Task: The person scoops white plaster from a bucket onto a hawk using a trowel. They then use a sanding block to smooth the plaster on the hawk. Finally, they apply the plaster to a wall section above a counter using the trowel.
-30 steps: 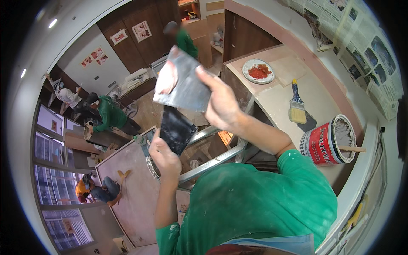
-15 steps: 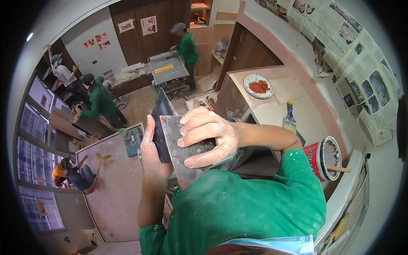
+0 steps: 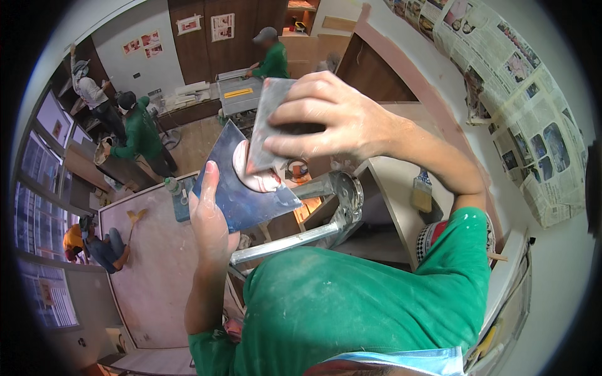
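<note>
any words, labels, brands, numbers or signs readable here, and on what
Newspaper sheets: printed all over, mostly too small to read; not quoted here.
Paper sheets at the back: too small to read.
Red checkered tub: mostly hidden, nothing readable.
Blue plate, left hand; grey plate, right hand: no lettering seen.

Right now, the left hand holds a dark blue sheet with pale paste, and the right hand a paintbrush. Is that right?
Not quite: the head view shows the right hand holding a flat grey sheet, not the paintbrush. The left hand does hold the dark blue sheet with pale paste.
</note>
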A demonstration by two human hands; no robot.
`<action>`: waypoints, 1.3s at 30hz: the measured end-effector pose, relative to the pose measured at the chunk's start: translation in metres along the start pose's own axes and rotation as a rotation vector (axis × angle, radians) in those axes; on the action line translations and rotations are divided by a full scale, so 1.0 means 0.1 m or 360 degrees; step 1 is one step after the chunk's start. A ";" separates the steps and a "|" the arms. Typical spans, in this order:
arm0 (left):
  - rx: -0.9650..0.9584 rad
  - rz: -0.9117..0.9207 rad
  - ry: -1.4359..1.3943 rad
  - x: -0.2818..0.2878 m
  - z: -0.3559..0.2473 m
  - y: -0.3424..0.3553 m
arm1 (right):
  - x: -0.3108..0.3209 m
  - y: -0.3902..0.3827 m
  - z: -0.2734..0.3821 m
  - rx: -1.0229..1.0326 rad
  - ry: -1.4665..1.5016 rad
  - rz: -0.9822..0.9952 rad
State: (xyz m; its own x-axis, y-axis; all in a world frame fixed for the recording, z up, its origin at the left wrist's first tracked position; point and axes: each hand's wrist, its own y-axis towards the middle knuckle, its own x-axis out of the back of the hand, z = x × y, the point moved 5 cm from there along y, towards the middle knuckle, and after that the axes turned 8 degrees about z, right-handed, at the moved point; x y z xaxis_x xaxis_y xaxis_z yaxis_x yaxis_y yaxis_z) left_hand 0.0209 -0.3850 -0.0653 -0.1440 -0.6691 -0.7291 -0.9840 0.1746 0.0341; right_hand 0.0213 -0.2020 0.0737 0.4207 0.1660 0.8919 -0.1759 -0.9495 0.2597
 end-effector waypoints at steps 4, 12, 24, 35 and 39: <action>-0.0029 -0.0027 0.0242 0.10 -0.01 0.02 | -0.15 -0.02 0.12 0.0198 -0.0037 0.0456; -0.0027 -0.0093 0.0369 0.17 0.06 0.06 | 0.02 0.29 0.12 0.0182 -0.0028 0.0532; 0.0169 0.0251 -0.0427 -0.04 -0.18 -0.07 | -0.03 0.29 0.29 0.0066 0.0202 -0.0172; 0.0020 0.0263 -0.0484 0.01 -0.05 -0.04 | -0.71 -0.22 0.01 -0.0334 0.0127 -0.0091; -0.0230 -0.0019 -0.0541 0.11 -0.04 0.12 | -0.69 -0.21 0.03 -0.0905 0.1128 -0.0665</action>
State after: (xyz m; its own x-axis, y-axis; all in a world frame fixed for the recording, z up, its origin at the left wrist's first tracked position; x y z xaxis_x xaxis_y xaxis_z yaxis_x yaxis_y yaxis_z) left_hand 0.0074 -0.3937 -0.0704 -0.1136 -0.3880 -0.9147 -0.9935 0.0484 0.1028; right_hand -0.0016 -0.1945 0.0053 -0.0491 0.7538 0.6552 -0.6127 -0.5408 0.5763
